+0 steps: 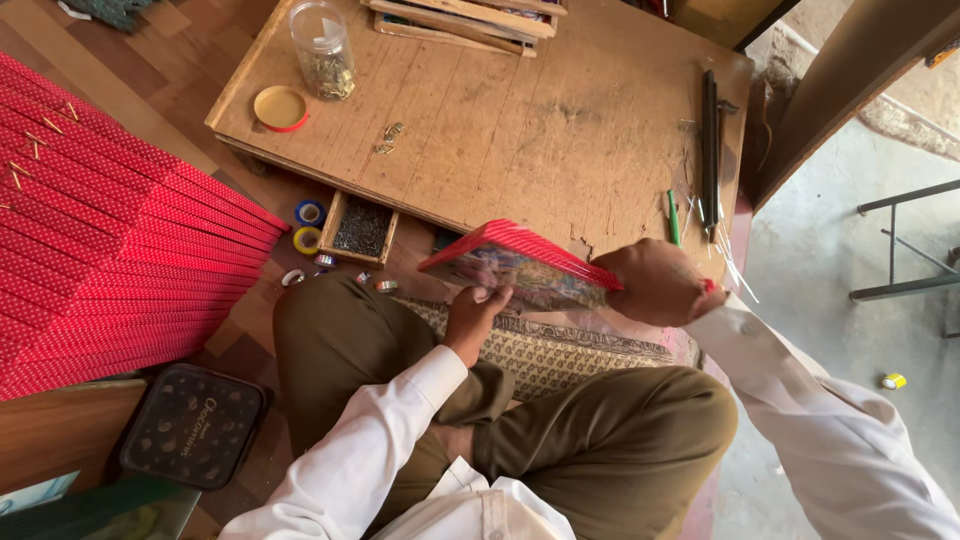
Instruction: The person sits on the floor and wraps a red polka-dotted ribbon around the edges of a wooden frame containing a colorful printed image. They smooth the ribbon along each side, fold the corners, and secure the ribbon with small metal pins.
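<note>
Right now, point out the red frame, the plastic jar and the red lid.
red frame (pixel 520 243), head view, top red edge
plastic jar (pixel 322 50), head view, clear side wall
red lid (pixel 281 108), head view, yellowish inner face

A low wooden table (pixel 520 120) sits far in the middle, worn and scratched. The floor on the left is brown wood (pixel 150 70). On the right the floor is grey concrete (pixel 850 340) in bright light. A patterned mat (pixel 560 355) lies near.
</note>
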Demonstrator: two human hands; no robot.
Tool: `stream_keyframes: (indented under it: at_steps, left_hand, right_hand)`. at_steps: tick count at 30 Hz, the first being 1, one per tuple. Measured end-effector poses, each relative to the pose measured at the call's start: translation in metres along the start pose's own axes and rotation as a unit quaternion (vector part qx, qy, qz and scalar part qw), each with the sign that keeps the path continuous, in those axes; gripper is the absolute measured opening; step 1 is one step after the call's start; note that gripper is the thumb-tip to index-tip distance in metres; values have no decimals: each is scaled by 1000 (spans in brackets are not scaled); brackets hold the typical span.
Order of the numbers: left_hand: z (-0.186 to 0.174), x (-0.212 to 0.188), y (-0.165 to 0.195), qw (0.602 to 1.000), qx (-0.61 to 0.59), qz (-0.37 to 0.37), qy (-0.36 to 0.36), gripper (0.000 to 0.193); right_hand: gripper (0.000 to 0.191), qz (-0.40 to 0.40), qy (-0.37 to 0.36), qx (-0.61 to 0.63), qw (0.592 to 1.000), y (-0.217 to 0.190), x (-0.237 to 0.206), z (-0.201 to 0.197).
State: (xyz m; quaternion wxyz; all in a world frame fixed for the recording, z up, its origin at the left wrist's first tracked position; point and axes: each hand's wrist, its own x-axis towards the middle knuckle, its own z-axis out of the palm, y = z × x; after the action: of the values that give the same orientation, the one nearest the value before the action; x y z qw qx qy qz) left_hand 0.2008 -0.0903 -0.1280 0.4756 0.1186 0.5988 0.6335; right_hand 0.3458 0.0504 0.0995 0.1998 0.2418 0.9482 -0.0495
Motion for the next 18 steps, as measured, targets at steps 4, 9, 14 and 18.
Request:
stream_keyframes:
  at_steps: [4,9,14,18]
  left_hand:
    - [-1,-21,12,980,134,124,-76,46]
    - [5,-74,68,766,363,528,-43,22]
    - [25,-57,144,687,436,578,-61,15]
    - [36,-47,165,729,472,470,-156,8]
  right_hand:
    - [35,-17,-33,-22,999,-12,10,-10]
    - [31,-4,-81,-60,995,-19,20,-11]
    - [31,-7,-80,-52,995,-20,19,-13]
    - [26,-15,-62,-33,997,-19,18,-13]
